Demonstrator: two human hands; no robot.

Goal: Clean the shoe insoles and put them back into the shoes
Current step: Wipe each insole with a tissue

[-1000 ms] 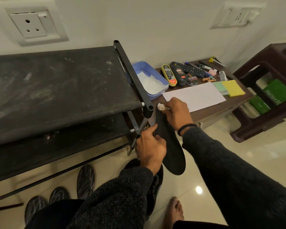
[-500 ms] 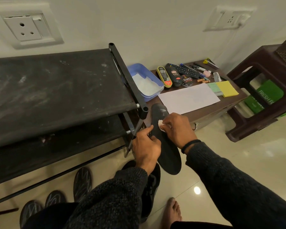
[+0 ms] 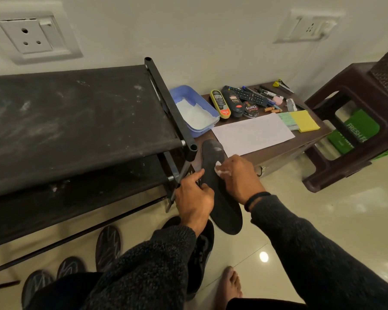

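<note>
Beside black metal-frame shoe rack point(image 3: 76, 121), long black foam insole point(image 3: 222, 198) mid-wipe, pinched at edge by left hand point(image 3: 194, 201), white tissue wad point(image 3: 220, 170) clenched in right hand point(image 3: 240, 175); black shoe point(image 3: 202, 253) below, reinsertion pending.

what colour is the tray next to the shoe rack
The tray is light blue, with white material lying inside it; the head view shows it.

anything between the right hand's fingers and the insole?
Yes: a small white wipe, pinched in the right hand and pressed on the black insole. Head view shows it.
</note>
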